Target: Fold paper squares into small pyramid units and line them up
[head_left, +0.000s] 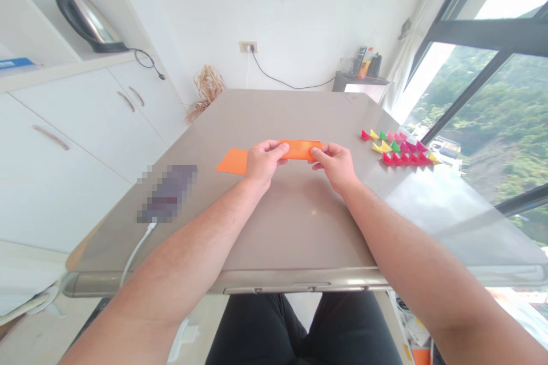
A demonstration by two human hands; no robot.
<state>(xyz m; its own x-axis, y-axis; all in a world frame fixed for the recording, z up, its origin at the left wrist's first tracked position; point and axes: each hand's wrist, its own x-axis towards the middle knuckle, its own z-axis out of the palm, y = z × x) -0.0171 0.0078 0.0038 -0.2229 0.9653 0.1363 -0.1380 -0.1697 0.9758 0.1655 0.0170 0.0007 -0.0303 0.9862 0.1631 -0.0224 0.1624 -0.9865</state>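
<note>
A folded strip of orange paper [299, 150] is stretched level between my two hands, above the middle of the table. My left hand [264, 161] pinches its left end, thumb on the front face and fingers behind. At the right end, my right hand [336, 164] grips it the same way. Behind my left hand lies a flat sheet of orange paper [232, 161], partly covered by that hand. Several small folded paper boats [406, 158] in red, pink, yellow and green stand in rows at the right of the table.
On the table's left side lies a blurred-out dark device [169, 193] with a white cable [137, 251] running over the front edge. A kettle [92, 21] sits on the left shelf. Bottles [365, 64] stand on a small cabinet beyond the table, near the window.
</note>
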